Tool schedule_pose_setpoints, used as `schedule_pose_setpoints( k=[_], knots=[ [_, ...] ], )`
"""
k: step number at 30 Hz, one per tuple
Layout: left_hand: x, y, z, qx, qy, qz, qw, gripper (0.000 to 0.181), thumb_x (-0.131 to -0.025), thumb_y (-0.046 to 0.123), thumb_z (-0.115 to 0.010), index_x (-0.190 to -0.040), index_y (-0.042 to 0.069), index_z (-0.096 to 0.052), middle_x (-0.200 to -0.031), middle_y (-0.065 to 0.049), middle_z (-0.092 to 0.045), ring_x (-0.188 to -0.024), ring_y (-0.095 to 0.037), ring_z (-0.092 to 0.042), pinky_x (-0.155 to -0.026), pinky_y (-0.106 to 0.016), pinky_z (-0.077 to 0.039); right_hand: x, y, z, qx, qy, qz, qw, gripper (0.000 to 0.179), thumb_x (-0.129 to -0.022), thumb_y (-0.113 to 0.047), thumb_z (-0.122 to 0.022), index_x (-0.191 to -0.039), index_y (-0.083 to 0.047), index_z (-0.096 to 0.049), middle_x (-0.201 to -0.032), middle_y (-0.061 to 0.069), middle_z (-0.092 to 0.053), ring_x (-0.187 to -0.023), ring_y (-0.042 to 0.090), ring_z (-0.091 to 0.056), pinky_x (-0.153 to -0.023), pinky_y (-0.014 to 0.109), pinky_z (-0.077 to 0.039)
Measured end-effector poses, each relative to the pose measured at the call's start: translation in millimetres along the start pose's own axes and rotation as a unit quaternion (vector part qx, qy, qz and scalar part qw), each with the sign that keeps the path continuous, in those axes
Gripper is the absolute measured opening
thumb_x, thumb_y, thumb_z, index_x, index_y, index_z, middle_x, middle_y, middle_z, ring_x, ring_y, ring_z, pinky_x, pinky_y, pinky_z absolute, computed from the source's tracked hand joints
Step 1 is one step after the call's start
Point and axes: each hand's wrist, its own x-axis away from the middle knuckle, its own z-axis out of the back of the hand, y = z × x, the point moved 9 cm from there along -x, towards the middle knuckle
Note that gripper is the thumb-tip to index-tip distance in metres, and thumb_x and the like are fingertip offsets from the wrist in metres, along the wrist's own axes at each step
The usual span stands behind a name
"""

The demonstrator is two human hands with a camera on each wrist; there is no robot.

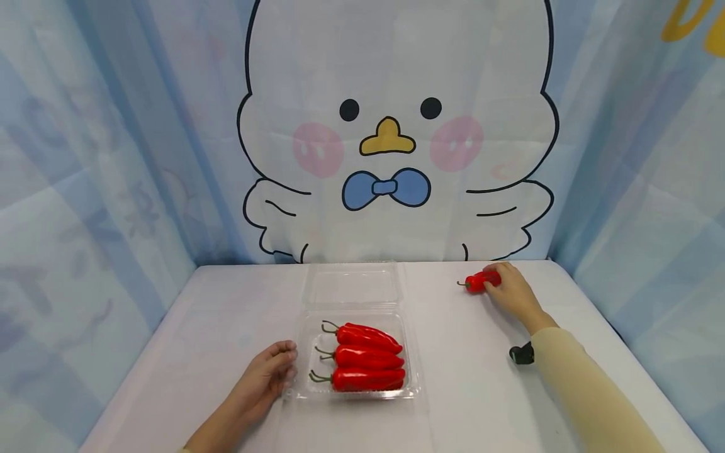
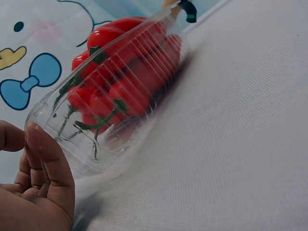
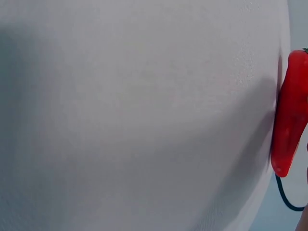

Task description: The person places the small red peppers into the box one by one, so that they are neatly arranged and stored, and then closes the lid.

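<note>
A clear plastic clamshell box [image 1: 306, 352] lies with its lid [image 1: 354, 286] folded back on the table. Inside it are several red chili peppers [image 1: 368, 358], their stems toward the left. My left hand [image 1: 260, 380] pinches the box's left rim between thumb and finger, as the left wrist view shows close up. At the far right of the table, my right hand [image 1: 512, 296] grips another red chili pepper [image 1: 474, 283] by its tip end, with its stem to the left. That same pepper [image 3: 291, 110] shows at the edge of the right wrist view, the hand mostly hidden there.
A white cloth covers the table [image 1: 464, 377]. Printed curtains [image 1: 391, 233] stand right behind its far edge and along both sides. A small black device [image 1: 522, 353] sits at my right wrist, by the sleeve.
</note>
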Motion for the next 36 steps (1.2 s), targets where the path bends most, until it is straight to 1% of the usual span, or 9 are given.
schedule_pose_setpoints(
  k=[3, 6, 11, 16, 18, 22, 27, 32, 36],
  knots=[
    [-0.2, 0.2, -0.9, -0.001, 0.000, -0.002, 1.0000, 0.012, -0.103, 0.010, -0.056, -0.113, 0.011, -0.051, -0.093, 0.008, -0.058, -0.070, -0.004, -0.053, -0.056, -0.017, -0.044, -1.4, 2, -3, 0.011, -0.012, -0.001, 0.9999, 0.041, -0.099, -0.013, -0.064, -0.135, 0.005, -0.054, -0.141, 0.029, -0.050, -0.131, 0.049, -0.045, -0.112, 0.065, -0.039],
    [-0.8, -0.2, -0.1, -0.004, 0.002, -0.003, 1.0000, 0.012, -0.103, 0.011, -0.056, -0.114, 0.011, -0.051, -0.093, 0.008, -0.058, -0.070, -0.004, -0.053, -0.056, -0.017, -0.044, -3.2, 1, -7, 0.022, -0.021, 0.004, 0.9995, 0.043, -0.099, -0.012, -0.065, -0.137, 0.005, -0.055, -0.142, 0.029, -0.050, -0.131, 0.050, -0.046, -0.113, 0.065, -0.038],
    [-2.1, 0.2, 0.9, -0.006, 0.005, -0.003, 1.0000, 0.013, -0.103, 0.011, -0.056, -0.115, 0.011, -0.051, -0.092, 0.008, -0.058, -0.070, -0.004, -0.053, -0.057, -0.017, -0.045, -7.4, -2, -10, 0.045, -0.028, 0.014, 0.9985, 0.047, -0.093, -0.008, -0.068, -0.137, 0.005, -0.054, -0.142, 0.030, -0.050, -0.130, 0.051, -0.046, -0.113, 0.067, -0.037],
    [-2.5, -0.5, 1.1, -0.004, 0.009, -0.002, 1.0000, 0.014, -0.102, 0.011, -0.056, -0.115, 0.011, -0.051, -0.091, 0.008, -0.057, -0.070, -0.004, -0.053, -0.056, -0.017, -0.045, -7.1, -6, -16, 0.073, -0.046, 0.023, 0.9960, 0.047, -0.091, -0.011, -0.073, -0.134, 0.003, -0.057, -0.137, 0.029, -0.054, -0.126, 0.049, -0.049, -0.109, 0.067, -0.039],
    [-2.4, -0.9, 0.7, -0.003, 0.007, -0.001, 1.0000, 0.014, -0.102, 0.011, -0.057, -0.115, 0.011, -0.051, -0.091, 0.008, -0.057, -0.070, -0.005, -0.053, -0.056, -0.017, -0.045, -5.9, -7, -17, 0.070, -0.054, 0.023, 0.9958, 0.049, -0.092, -0.013, -0.075, -0.135, 0.002, -0.057, -0.138, 0.028, -0.054, -0.127, 0.048, -0.049, -0.110, 0.066, -0.040],
    [-2.3, -1.4, 0.5, 0.000, 0.009, -0.002, 1.0000, 0.013, -0.102, 0.011, -0.057, -0.114, 0.011, -0.051, -0.091, 0.008, -0.057, -0.069, -0.004, -0.053, -0.055, -0.017, -0.044, -4.4, -7, -17, 0.043, -0.058, 0.016, 0.9973, 0.051, -0.093, -0.011, -0.075, -0.138, 0.002, -0.055, -0.139, 0.029, -0.055, -0.128, 0.048, -0.050, -0.111, 0.064, -0.041],
    [-2.2, -0.9, -0.1, 0.003, 0.013, -0.006, 0.9999, 0.012, -0.102, 0.010, -0.057, -0.113, 0.011, -0.052, -0.090, 0.008, -0.057, -0.068, -0.004, -0.053, -0.055, -0.017, -0.044, -1.2, -7, -10, 0.011, -0.058, 0.002, 0.9983, 0.043, -0.094, -0.006, -0.073, -0.134, 0.001, -0.058, -0.134, 0.028, -0.061, -0.122, 0.045, -0.055, -0.110, 0.063, -0.043],
    [-2.7, -1.6, 0.1, 0.005, 0.016, -0.007, 0.9998, 0.012, -0.102, 0.010, -0.057, -0.113, 0.011, -0.053, -0.090, 0.007, -0.057, -0.068, -0.004, -0.053, -0.054, -0.016, -0.043, 4.3, -10, -5, 0.011, -0.062, 0.007, 0.9980, 0.040, -0.096, -0.007, -0.071, -0.134, 0.002, -0.062, -0.132, 0.029, -0.063, -0.120, 0.046, -0.056, -0.108, 0.064, -0.044],
    [-2.9, -3.0, 0.6, 0.005, 0.019, -0.005, 0.9998, 0.012, -0.102, 0.009, -0.056, -0.113, 0.012, -0.053, -0.089, 0.008, -0.057, -0.068, -0.004, -0.052, -0.055, -0.017, -0.043, 7.2, -12, -3, 0.023, -0.066, 0.015, 0.9974, 0.038, -0.097, -0.007, -0.070, -0.133, 0.004, -0.063, -0.131, 0.028, -0.064, -0.119, 0.045, -0.058, -0.107, 0.063, -0.045]
  ],
)
